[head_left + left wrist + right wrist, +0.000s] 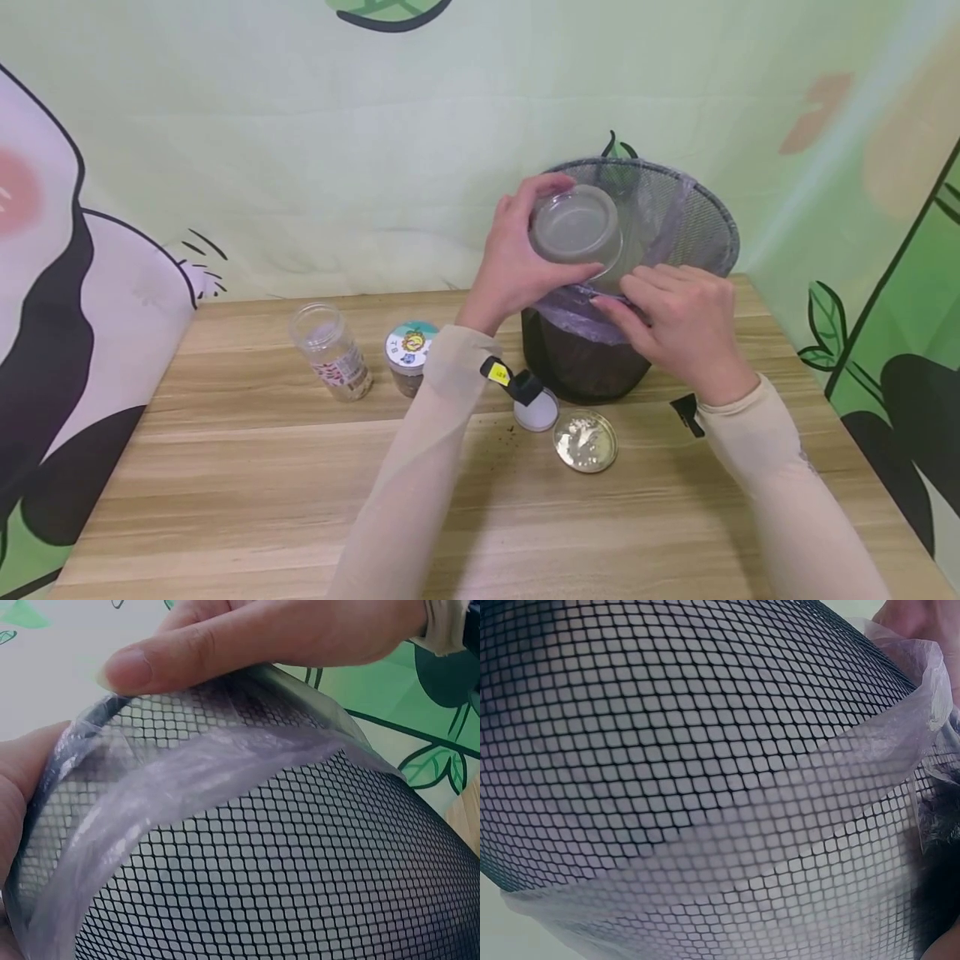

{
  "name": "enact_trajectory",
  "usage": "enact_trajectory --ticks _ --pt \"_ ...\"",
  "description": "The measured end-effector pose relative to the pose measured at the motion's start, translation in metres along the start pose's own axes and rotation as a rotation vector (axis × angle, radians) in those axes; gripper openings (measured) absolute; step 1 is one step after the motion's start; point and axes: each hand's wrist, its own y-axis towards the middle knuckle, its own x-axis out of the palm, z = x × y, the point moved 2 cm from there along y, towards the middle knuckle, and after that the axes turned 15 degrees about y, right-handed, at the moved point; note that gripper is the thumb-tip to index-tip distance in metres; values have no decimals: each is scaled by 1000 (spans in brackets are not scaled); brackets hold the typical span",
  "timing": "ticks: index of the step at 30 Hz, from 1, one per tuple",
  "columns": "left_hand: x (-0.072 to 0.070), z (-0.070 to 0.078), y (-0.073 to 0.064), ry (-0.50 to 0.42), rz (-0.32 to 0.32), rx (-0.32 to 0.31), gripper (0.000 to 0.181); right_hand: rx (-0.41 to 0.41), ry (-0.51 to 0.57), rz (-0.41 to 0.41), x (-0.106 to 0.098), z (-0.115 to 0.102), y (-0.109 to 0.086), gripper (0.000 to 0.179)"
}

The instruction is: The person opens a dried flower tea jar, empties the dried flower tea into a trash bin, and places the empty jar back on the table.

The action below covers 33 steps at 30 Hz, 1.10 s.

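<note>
My left hand (517, 254) holds a clear plastic jar (576, 225) over the mouth of a black mesh bin (588, 362), the jar's round base turned up toward the head camera. A thin, pale purple plastic bag (581, 315) lines the bin and folds over its rim. At the near right of the rim my right hand (678, 321) grips the edge through the bag, thumb outside. In the left wrist view the right thumb (131, 671) presses on the rim above the mesh (300, 847). The jar's opening and the bin's contents are hidden.
On the wooden table (285, 500) stand a clear jar with a printed label (341, 367) and a lidded jar (411, 354), partly behind my left sleeve. A white round lid (536, 412) and a shiny gold lid (585, 442) lie before the bin, near dark crumbs (506, 437).
</note>
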Motion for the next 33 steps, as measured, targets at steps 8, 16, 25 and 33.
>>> enact_trajectory --ticks 8,16,25,33 --pt "-1 1 1 -11 -13 -11 88 3 1 4 1 0 0 61" --pt "-1 1 0 -12 -21 -13 88 5 -1 0 0 0 0 61" --pt "-1 0 -1 11 -19 14 87 5 3 0 0 0 0 61" --pt "-1 -2 -3 27 -24 -17 85 2 -2 -3 0 1 0 61"
